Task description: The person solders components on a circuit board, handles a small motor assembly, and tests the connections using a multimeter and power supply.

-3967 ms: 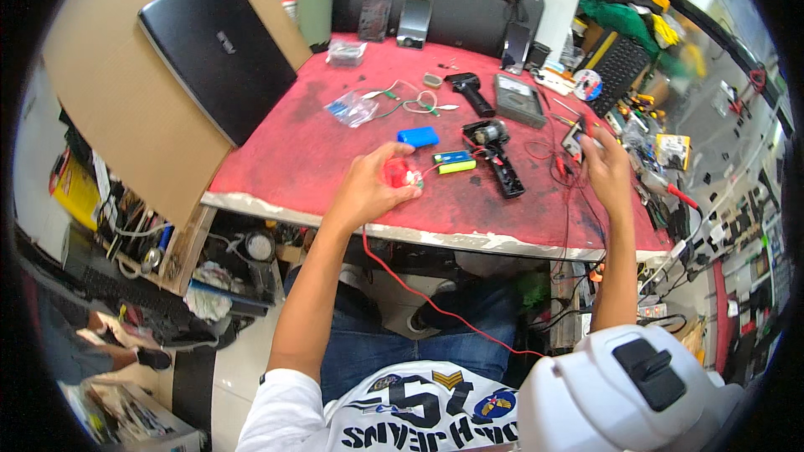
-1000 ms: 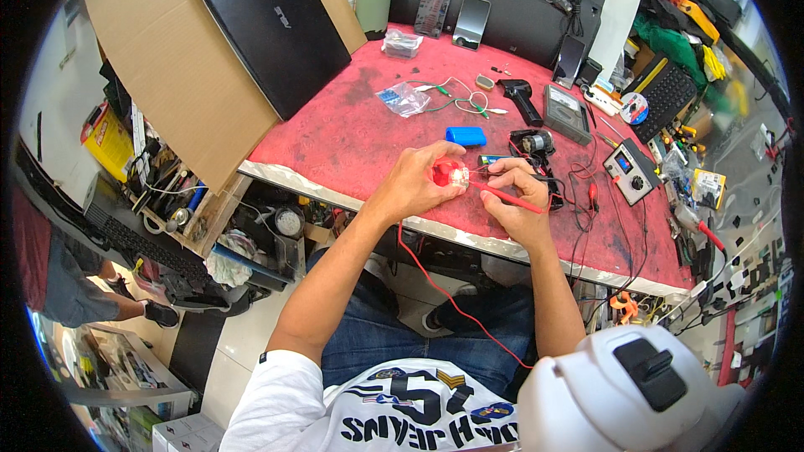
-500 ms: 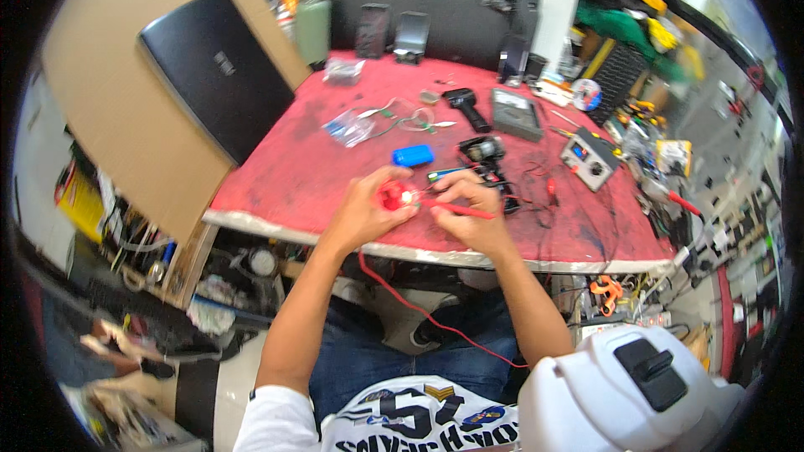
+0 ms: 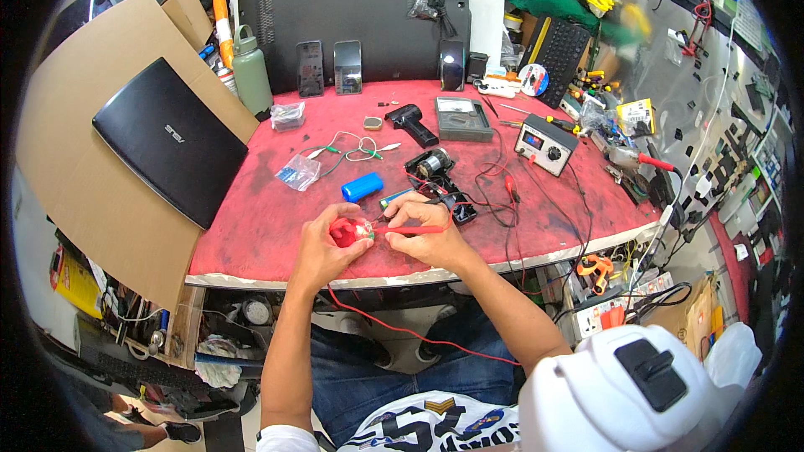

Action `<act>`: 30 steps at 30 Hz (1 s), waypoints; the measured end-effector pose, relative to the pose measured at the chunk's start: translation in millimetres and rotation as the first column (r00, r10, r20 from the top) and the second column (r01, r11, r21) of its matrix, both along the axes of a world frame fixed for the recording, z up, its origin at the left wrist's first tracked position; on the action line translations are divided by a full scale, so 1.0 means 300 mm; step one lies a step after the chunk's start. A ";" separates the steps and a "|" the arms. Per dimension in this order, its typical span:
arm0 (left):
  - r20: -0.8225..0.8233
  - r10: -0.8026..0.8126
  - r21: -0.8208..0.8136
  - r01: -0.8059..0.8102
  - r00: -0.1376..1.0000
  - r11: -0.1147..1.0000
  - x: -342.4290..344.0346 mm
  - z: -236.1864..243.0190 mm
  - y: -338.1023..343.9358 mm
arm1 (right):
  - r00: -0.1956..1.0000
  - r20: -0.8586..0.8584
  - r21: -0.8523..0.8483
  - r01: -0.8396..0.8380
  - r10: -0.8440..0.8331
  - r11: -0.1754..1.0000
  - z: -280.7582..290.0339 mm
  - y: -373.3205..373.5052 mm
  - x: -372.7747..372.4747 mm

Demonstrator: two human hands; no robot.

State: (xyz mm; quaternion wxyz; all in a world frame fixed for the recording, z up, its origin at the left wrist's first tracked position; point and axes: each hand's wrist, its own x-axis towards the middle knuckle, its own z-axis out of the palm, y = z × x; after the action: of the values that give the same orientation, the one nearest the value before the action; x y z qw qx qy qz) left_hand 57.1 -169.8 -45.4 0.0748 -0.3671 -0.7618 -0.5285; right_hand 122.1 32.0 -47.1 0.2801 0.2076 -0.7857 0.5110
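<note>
My left hand (image 4: 322, 244) is closed around the edge of a small circuit board (image 4: 366, 230), whose lights glow bright white and tint the fingers red. In my right hand (image 4: 431, 233) is a red test probe (image 4: 414, 230), pointed at the board; a dark, thin probe tip also shows by these fingers. Whether either tip touches the board is too small to tell. Just beyond the hands lie a blue cylindrical battery pack (image 4: 362, 187) and an opened black device with a round metal motor (image 4: 434, 163). A red wire (image 4: 394, 329) hangs below the hands.
A bench power supply (image 4: 544, 146) and a grey meter (image 4: 463, 120) stand at the right and back. Near them lies a black pistol-shaped housing (image 4: 412, 124). Clip leads (image 4: 356, 149) and a plastic bag (image 4: 299, 172) lie left of centre. A black laptop (image 4: 172, 142) leans on cardboard at left.
The view has shifted and tilted up, so the bench's far side shows more. My hands stay together at the lit board, with the red probe still in the right.
</note>
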 end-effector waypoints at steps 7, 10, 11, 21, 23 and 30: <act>0.011 0.014 -0.043 -0.013 1.000 0.999 0.002 0.008 0.000 | 0.999 -0.033 0.003 0.016 -0.016 1.000 0.002 0.000 0.000; 0.029 0.012 -0.046 -0.010 1.000 0.999 0.004 0.009 0.001 | 0.999 -0.038 0.011 0.028 -0.028 1.000 0.006 0.001 0.001; 0.050 0.008 -0.044 -0.006 0.999 0.999 0.004 0.008 0.002 | 0.999 -0.038 0.010 0.027 -0.027 1.000 0.004 0.001 -0.001; 0.027 0.023 -0.059 -0.022 0.999 0.998 0.003 0.005 0.002 | 0.999 0.038 0.011 -0.014 0.014 1.000 0.000 0.011 0.001; 0.021 0.023 -0.061 -0.022 1.000 0.998 0.000 0.002 0.003 | 0.999 0.037 0.012 -0.014 0.013 1.000 0.001 0.012 0.002; 0.006 0.033 -0.053 -0.033 0.999 0.998 0.008 0.005 -0.002 | 0.999 0.038 0.009 -0.012 0.012 1.000 -0.002 0.009 0.001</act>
State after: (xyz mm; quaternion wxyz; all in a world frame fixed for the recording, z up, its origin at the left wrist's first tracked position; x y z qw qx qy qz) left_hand 59.5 -170.4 -43.7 0.0711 -0.3544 -0.7816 -0.5084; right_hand 122.4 34.7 -47.6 0.2612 0.2041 -0.7920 0.5127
